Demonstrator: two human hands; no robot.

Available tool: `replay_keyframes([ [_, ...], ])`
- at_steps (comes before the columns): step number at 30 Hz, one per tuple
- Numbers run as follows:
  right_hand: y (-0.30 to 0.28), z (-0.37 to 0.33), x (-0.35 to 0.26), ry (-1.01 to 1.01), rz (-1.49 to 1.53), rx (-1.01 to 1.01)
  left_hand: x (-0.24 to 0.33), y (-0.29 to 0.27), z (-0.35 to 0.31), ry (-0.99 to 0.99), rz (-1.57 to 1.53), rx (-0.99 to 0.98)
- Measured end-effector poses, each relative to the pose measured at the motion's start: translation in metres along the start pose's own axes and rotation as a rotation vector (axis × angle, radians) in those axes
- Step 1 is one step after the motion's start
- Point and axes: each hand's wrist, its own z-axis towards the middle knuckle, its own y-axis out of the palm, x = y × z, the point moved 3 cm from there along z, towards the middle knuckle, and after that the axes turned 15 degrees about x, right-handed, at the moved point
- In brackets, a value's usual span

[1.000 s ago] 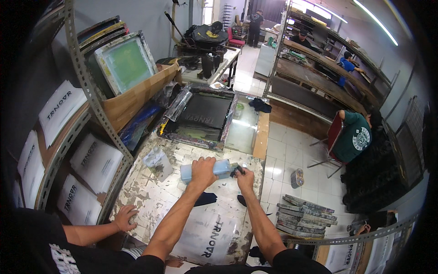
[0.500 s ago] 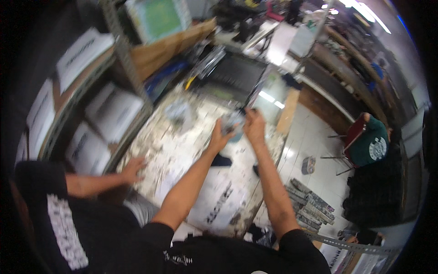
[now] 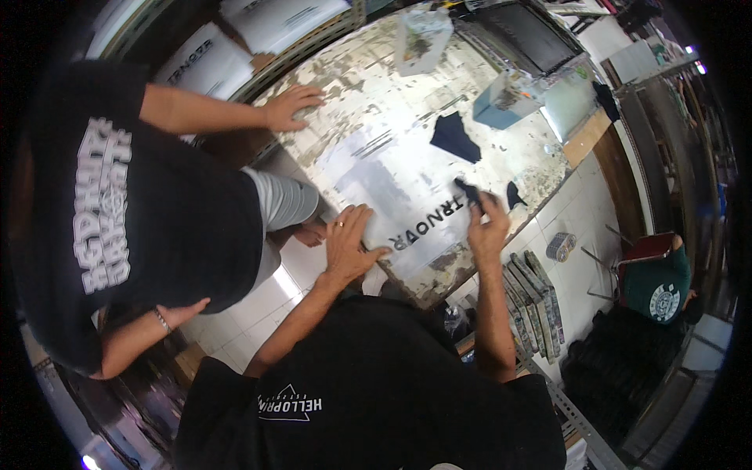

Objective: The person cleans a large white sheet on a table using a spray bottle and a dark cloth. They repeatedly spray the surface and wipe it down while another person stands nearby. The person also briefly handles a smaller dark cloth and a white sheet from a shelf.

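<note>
A pale sheet [image 3: 419, 176] with black printed lettering lies on the worn white table. My left hand [image 3: 350, 244] rests on its near left edge, fingers spread and holding nothing. Over the right end of the lettering, my right hand [image 3: 489, 223] grips a small dark cloth [image 3: 467, 190], partly hidden by the fingers. Beyond it lies a flat dark cloth piece [image 3: 456, 137], with a smaller dark scrap [image 3: 515, 195] to the right. Farther off stands a clear container with bluish contents [image 3: 505, 102].
At left stands a co-worker in black, one hand [image 3: 293, 107] flat on the table [image 3: 325, 86]. A translucent container [image 3: 423, 43] and a dark framed panel [image 3: 517, 35] occupy the far end. A red chair [image 3: 648, 247] and stacked slats [image 3: 535, 301] are to the right.
My hands have left the clear container at the far end and come nearer. My left is now at the sheet's edge; my right holds dark cloth over the lettering. My view has shifted.
</note>
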Motion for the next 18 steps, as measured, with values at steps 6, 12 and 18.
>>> replay_keyframes([
  [6, 0.045, -0.12, -0.031, -0.137, -0.021, -0.327, -0.008, 0.033, -0.055, -0.111, 0.135, -0.239],
  [12, 0.058, -0.134, -0.02, -0.249, -0.184, -0.333, 0.009, 0.026, -0.048, -0.268, 0.11, -0.279],
  [18, 0.053, -0.108, -0.015, -0.275, -0.3, -0.229, 0.012, 0.022, -0.042, -0.301, 0.094, -0.347],
])
